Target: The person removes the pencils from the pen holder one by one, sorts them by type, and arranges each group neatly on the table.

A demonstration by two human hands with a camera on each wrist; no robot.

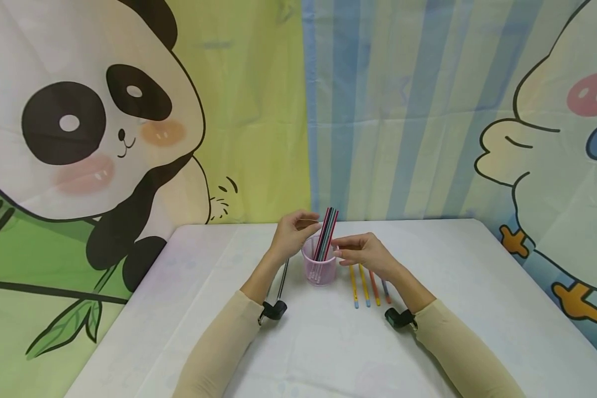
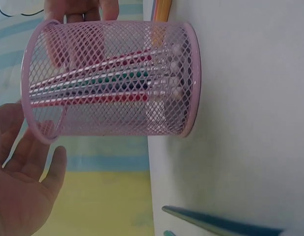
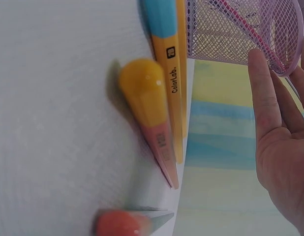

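A pink mesh cup point(image 1: 319, 271) point(image 2: 112, 78) point(image 3: 240, 29) stands upright on the white table point(image 1: 328, 354). Several red, green and dark pens point(image 1: 327, 232) point(image 2: 103, 81) lean in it. My left hand point(image 1: 292, 232) point(image 2: 24, 191) hovers at the cup's left rim, palm open and fingers relaxed, holding nothing. My right hand point(image 1: 362, 251) point(image 3: 280, 147) reaches the cup's right rim with straight fingers; whether they touch it I cannot tell. Several coloured pencils point(image 1: 365, 286) point(image 3: 169, 64) lie side by side under my right wrist.
Two dark pens point(image 1: 281, 279) point(image 2: 216, 223) lie on the table beneath my left forearm. Cartoon panda and bird curtains point(image 1: 298, 110) hang right behind the table's far edge. The table's right edge point(image 1: 542, 287) runs diagonally towards me.
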